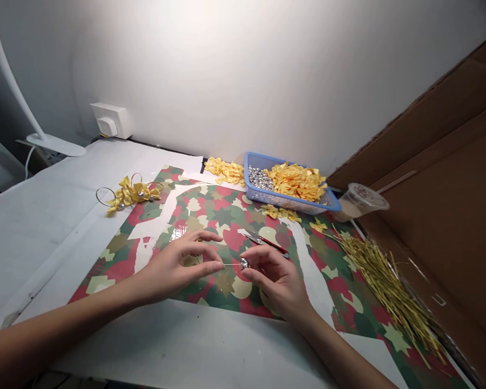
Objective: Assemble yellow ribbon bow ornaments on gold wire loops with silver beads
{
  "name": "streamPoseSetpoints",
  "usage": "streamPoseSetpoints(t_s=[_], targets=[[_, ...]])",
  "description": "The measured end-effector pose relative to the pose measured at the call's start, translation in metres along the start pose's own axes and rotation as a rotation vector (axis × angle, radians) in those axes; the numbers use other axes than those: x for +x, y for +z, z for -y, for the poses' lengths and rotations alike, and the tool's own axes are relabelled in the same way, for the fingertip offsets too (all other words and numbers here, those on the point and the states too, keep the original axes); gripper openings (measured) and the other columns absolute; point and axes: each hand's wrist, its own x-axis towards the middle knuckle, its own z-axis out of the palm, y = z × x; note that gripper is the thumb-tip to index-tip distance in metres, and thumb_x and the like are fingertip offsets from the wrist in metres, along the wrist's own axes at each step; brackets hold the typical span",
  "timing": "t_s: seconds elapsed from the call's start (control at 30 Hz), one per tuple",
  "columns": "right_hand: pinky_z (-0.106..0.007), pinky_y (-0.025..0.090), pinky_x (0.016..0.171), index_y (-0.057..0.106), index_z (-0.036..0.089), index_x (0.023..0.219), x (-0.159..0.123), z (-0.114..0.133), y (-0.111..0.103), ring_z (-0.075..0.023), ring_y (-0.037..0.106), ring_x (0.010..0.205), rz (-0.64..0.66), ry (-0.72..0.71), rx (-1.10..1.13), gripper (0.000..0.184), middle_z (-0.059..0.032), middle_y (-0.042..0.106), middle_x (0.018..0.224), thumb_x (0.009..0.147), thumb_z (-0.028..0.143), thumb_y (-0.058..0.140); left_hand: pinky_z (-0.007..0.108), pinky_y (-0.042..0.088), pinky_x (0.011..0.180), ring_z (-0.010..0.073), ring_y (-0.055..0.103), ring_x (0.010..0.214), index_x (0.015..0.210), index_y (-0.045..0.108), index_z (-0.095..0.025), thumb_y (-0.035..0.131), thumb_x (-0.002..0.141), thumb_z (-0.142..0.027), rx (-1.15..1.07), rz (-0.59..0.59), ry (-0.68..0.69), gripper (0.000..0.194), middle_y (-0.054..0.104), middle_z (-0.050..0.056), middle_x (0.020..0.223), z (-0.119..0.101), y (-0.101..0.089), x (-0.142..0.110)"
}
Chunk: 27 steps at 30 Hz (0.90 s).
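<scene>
My right hand pinches a small silver bell between thumb and fingertips, above the patterned paper. A thin, pale strand runs straight from the bell to the thumb and finger of my left hand, which are closed on its other end. Whether the strand is thread or wire I cannot tell. Just behind my right hand lies a pair of red-handled thread snips on the paper. Part of the snips is hidden by my fingers.
A blue basket at the back holds silver bells and yellow bows. Gold-tone strands lie right, by a plastic cup and cardboard. Bows with bells and wire loops lie left, near a white lamp.
</scene>
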Motion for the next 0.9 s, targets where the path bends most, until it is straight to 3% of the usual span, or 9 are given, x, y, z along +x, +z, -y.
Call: streamPoseSetpoints(t_s=[0.13,0.27,0.37,0.5,0.63,0.73,0.9], targets=[[-0.025,0.042,0.051,0.064,0.024,0.091,-0.003,0.004,0.004,-0.0121,0.048,0.059,0.017,-0.036,-0.016,0.021,-0.0002,0.057,0.075,0.08,0.041,0.068,0.042,0.035,0.104,0.0259,0.039,0.131,0.077,0.071,-0.024,0.06,0.084,-0.044,-0.059,0.037,0.012,0.024,0.058,0.007,0.121,0.003,0.003,0.0],[-0.027,0.05,0.063,0.063,0.028,0.101,-0.005,0.011,0.006,-0.0153,0.058,0.077,-0.049,-0.236,-0.006,0.025,-0.0054,0.063,0.103,0.079,0.037,0.071,0.041,0.037,0.101,0.0236,0.033,0.135,0.075,0.069,-0.024,0.059,0.086,-0.043,-0.158,0.11,0.031,0.025,0.066,0.006,0.102,0.004,0.005,-0.002],[-0.027,0.052,0.065,0.068,0.031,0.099,-0.006,0.015,0.006,-0.0173,0.061,0.087,-0.031,-0.319,-0.003,0.017,-0.005,0.065,0.099,0.082,0.03,0.069,0.038,0.041,0.097,0.0234,0.032,0.136,0.076,0.07,-0.024,0.06,0.086,-0.043,-0.192,0.13,0.029,0.023,0.066,0.006,0.097,0.004,0.006,-0.003],[-0.027,0.054,0.066,0.073,0.032,0.091,-0.007,0.019,0.007,-0.0167,0.064,0.082,0.006,-0.333,0.015,0.014,-0.0034,0.067,0.088,0.083,0.023,0.068,0.042,0.037,0.103,0.023,0.033,0.136,0.078,0.071,-0.026,0.06,0.085,-0.042,-0.136,0.135,0.025,0.021,0.066,0.005,0.095,0.003,0.007,-0.004],[-0.026,0.054,0.064,0.075,0.032,0.089,-0.007,0.02,0.009,-0.0146,0.065,0.074,-0.01,-0.336,0.053,0.016,-0.0018,0.068,0.08,0.083,0.02,0.067,0.042,0.038,0.103,0.0252,0.034,0.135,0.076,0.071,-0.025,0.059,0.086,-0.04,-0.031,0.124,0.042,0.021,0.06,0.006,0.116,0.001,0.009,-0.005],[-0.025,0.055,0.064,0.075,0.032,0.089,-0.007,0.021,0.009,-0.0142,0.065,0.074,-0.044,-0.337,0.071,0.017,-0.0013,0.07,0.08,0.084,0.018,0.066,0.039,0.044,0.095,0.0255,0.04,0.129,0.082,0.068,-0.024,0.055,0.088,-0.039,0.073,0.047,0.111,0.02,0.055,0.006,0.124,0.0,0.008,-0.005],[-0.027,0.054,0.061,0.075,0.031,0.088,-0.007,0.025,0.004,-0.0156,0.066,0.072,-0.086,-0.372,0.073,0.016,-0.0016,0.074,0.079,0.084,0.019,0.066,0.035,0.048,0.082,0.0227,0.054,0.109,0.09,0.058,-0.022,0.045,0.092,-0.036,0.182,-0.247,0.162,0.019,0.061,0.006,0.108,0.001,-0.001,0.001]])
